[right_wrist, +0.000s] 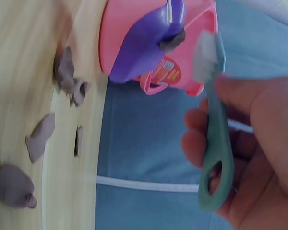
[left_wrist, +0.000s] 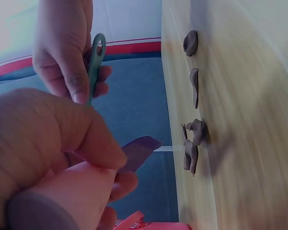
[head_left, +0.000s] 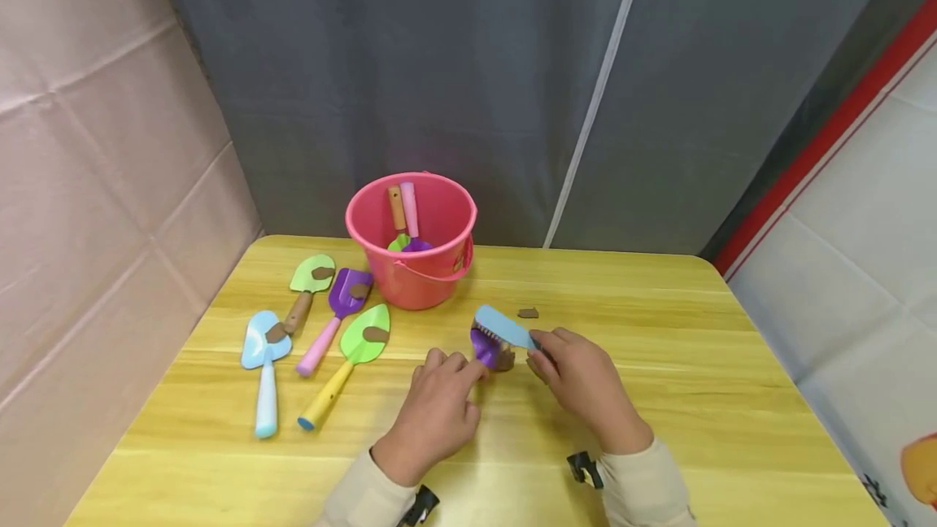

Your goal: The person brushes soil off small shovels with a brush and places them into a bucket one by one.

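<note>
Left hand: the left hand [head_left: 442, 401] grips the pink handle [left_wrist: 72, 196] of a purple scoop [head_left: 483, 350], thumb and fingers curled round it.
Right hand: the right hand [head_left: 586, 376] pinches the blue-green handle of a brush [head_left: 505, 327], its looped end towards the palm.
Purple scoop: held up off the worktop [head_left: 732, 397], its blade beyond the left fingers and left of the right hand; a brown lump [right_wrist: 173, 41] clings to it.
Brush: reaches leftward from the right hand, pale bristles close to the purple blade; whether they touch it cannot be told.
Loose brown pieces: several lie on the worktop below the held tools, one thin piece [head_left: 528, 313] just beyond the right hand.
Left of the left hand: a blue shovel [head_left: 267, 366], a light-green shovel [head_left: 305, 293] with a wooden handle, a pink-handled purple shovel [head_left: 337, 320] and a green shovel [head_left: 351, 360] with a yellow handle, brown pieces on their blades.
Bucket: a pink bucket [head_left: 417, 291] stands upright beyond the left hand; a wooden-handled tool [head_left: 397, 208] and a pink-handled tool [head_left: 410, 210] lean inside.
Backdrop: a dark grey curtain [head_left: 439, 63] hangs behind the worktop, facing both hands.
</note>
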`<state>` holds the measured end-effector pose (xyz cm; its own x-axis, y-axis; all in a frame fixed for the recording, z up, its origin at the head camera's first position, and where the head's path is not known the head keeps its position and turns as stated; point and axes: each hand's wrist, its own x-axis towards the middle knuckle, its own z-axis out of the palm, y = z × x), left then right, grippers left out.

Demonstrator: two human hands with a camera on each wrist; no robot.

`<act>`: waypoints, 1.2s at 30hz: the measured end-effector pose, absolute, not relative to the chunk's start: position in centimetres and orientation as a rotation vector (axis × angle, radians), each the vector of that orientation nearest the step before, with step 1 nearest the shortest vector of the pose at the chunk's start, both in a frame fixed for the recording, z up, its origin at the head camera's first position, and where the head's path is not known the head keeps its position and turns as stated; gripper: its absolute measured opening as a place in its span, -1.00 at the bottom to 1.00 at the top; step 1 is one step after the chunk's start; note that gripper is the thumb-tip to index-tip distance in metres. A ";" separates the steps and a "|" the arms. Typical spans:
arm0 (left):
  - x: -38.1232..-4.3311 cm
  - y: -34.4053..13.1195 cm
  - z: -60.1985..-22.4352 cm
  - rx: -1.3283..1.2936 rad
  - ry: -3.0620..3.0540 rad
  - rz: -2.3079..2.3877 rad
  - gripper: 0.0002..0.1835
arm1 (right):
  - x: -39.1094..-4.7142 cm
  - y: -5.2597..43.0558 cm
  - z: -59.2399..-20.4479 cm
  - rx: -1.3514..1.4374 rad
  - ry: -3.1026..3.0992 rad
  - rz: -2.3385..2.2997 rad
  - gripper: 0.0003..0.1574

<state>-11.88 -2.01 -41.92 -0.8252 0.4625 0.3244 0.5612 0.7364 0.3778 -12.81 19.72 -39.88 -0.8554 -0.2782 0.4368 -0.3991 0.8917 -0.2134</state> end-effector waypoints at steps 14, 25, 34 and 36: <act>-11.5 -1.7 -42.2 -0.782 -2.688 -0.694 -0.67 | -13.0 19.3 -40.3 0.279 -2.652 0.309 -0.74; -11.5 -1.6 -42.3 -0.789 -2.664 -0.678 -0.69 | -13.1 18.9 -40.4 0.424 -2.730 0.346 -0.74; -11.5 -1.6 -42.3 -0.776 -2.644 -0.647 -0.69 | -13.2 19.1 -40.2 0.481 -2.686 0.398 -0.68; -11.5 -1.5 -42.3 -0.782 -2.645 -0.646 -0.69 | -13.2 19.0 -40.3 0.520 -2.701 0.417 -0.68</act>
